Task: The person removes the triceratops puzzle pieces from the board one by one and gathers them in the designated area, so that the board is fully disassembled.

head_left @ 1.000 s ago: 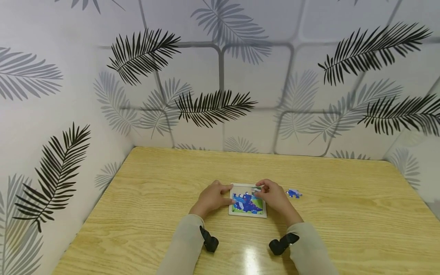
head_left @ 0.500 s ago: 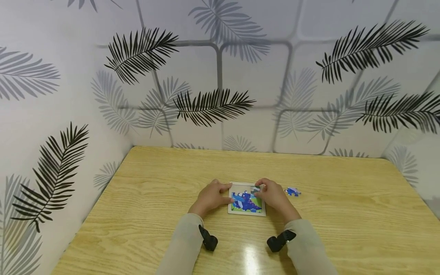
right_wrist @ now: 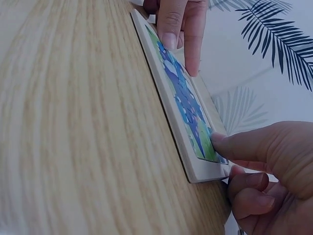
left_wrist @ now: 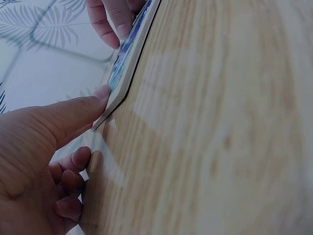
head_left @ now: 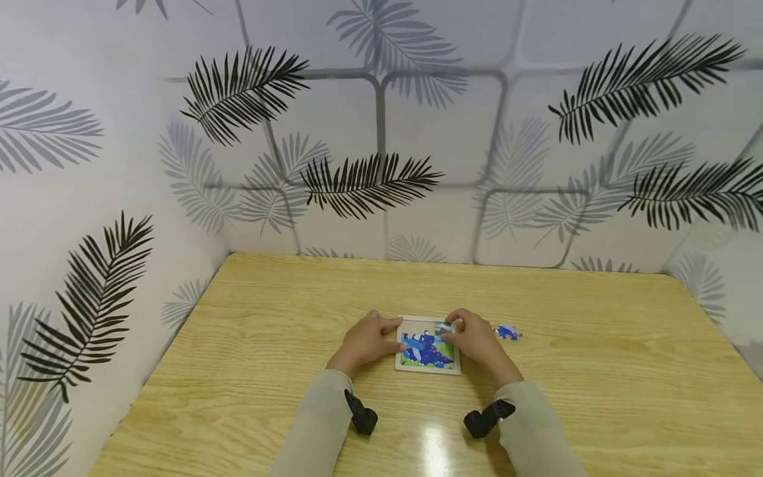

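Note:
A small jigsaw puzzle in a pale frame (head_left: 428, 372) lies on the table, with a blue and purple dinosaur over its lower part. Bare backing shows at its upper left. My left hand (head_left: 366, 341) holds the left side, index finger at the far corner and thumb (left_wrist: 101, 93) over the edge. At the far right corner, my right hand (head_left: 477, 339) pinches a grey-green puzzle piece (head_left: 442, 328) between thumb and index finger. Its thumb (right_wrist: 218, 140) presses down on the picture while the other fingers curl beside the frame. A blue puzzle piece (head_left: 507, 332) lies loose beyond the right hand.
The wood-grain table (head_left: 286, 298) runs back to a wall (head_left: 429, 225) printed with feather-like leaves. A black wrist camera (head_left: 362, 416) sits on the left wrist, another black camera (head_left: 485, 419) on the right.
The whole view has shifted slightly. Both hands keep their places on the puzzle, and the loose blue piece stays where it was.

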`<state>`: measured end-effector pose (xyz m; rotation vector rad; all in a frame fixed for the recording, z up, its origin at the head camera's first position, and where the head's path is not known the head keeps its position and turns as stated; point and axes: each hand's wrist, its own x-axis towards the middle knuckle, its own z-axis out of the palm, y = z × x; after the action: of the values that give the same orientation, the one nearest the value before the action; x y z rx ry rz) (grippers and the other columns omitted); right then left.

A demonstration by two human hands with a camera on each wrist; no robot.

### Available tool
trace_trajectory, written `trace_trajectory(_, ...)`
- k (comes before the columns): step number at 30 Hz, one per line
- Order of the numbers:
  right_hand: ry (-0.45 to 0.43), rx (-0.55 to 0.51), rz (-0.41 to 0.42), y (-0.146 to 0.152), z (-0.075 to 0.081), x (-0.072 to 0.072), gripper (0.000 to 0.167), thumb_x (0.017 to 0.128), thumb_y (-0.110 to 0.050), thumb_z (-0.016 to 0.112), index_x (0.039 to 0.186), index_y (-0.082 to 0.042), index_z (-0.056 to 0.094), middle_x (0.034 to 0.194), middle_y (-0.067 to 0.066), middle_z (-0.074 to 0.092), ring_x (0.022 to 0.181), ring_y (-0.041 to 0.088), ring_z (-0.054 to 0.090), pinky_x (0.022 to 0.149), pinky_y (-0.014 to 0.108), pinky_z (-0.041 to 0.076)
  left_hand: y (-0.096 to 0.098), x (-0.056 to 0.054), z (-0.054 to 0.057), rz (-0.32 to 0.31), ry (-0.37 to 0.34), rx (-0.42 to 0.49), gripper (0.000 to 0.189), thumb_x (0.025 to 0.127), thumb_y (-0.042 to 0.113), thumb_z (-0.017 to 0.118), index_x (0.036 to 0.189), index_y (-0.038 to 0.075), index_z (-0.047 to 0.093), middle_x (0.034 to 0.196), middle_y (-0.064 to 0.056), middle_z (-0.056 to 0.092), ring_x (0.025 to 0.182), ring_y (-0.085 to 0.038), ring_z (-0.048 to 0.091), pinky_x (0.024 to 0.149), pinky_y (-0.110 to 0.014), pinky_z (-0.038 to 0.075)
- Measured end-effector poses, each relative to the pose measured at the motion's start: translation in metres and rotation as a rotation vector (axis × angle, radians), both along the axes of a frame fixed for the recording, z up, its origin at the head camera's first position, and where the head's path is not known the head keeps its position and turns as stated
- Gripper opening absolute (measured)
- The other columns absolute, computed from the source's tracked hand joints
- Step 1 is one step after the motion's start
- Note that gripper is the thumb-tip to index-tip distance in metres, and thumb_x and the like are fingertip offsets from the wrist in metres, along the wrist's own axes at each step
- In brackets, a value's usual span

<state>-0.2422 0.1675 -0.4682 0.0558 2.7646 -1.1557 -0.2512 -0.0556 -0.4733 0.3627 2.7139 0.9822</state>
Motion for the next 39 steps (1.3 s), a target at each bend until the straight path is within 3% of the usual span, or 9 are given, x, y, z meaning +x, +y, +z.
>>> trace_trajectory(10,-0.023,-0.003,0.009,-0.0006,0.0003,-0.0016,0.030,0.086,-0.012,0.069,0.111,-0.005,0.055,0.081,0.008,0.049,0.069,0.020,0.045,0.057,0.029,0.035,-0.0006,0.0006,0.0010,-0.023,0.010,0.006,0.060,0.078,0.034,0.077,0.134,0.022,0.056,0.093,0.000,0.047,0.079,-0.018,0.043,0.073,-0.032,0.036)
trace_trajectory(19,0.001,-0.005,0.005,-0.0022,0.0005,-0.0030,0.030,0.085,-0.010,0.070,0.110,-0.004,0.054,0.088,0.011,0.048,0.077,0.023,0.046,0.060,0.030,0.038,0.0000,-0.0015,-0.0028,-0.002,0.004,0.021,0.060,0.077,0.034,0.078,0.133,0.023,0.057,0.092,0.001,0.047,0.077,-0.017,0.042,0.072,-0.031,0.035)
trace_trajectory(27,0.037,-0.028,-0.012,-0.0048,-0.0014,-0.0034,0.030,0.083,-0.006,0.071,0.106,-0.004,0.052,0.093,0.010,0.048,0.088,0.025,0.047,0.074,0.034,0.041,0.0008,-0.0006,-0.0008,0.005,-0.007,0.021,0.060,0.077,0.033,0.078,0.133,0.023,0.057,0.091,0.000,0.046,0.077,-0.018,0.041,0.071,-0.031,0.033)
trace_trajectory(32,0.036,-0.077,-0.017,-0.0054,-0.0031,-0.0022,0.029,0.086,-0.005,0.067,0.109,-0.006,0.050,0.090,0.008,0.048,0.085,0.022,0.048,0.068,0.030,0.040,0.0002,-0.0004,-0.0003,0.002,-0.006,0.031,0.060,0.077,0.032,0.078,0.133,0.022,0.057,0.091,0.000,0.046,0.076,-0.018,0.041,0.072,-0.031,0.034)
trace_trajectory(39,0.109,-0.166,-0.063,0.0022,-0.0056,-0.0016,0.018,0.092,-0.006,0.059,0.109,-0.004,0.055,0.092,0.009,0.052,0.082,0.022,0.049,0.064,0.028,0.041,-0.0003,-0.0003,-0.0007,-0.003,-0.006,0.036,0.060,0.077,0.032,0.078,0.133,0.022,0.057,0.091,0.000,0.046,0.076,-0.018,0.041,0.071,-0.031,0.034)
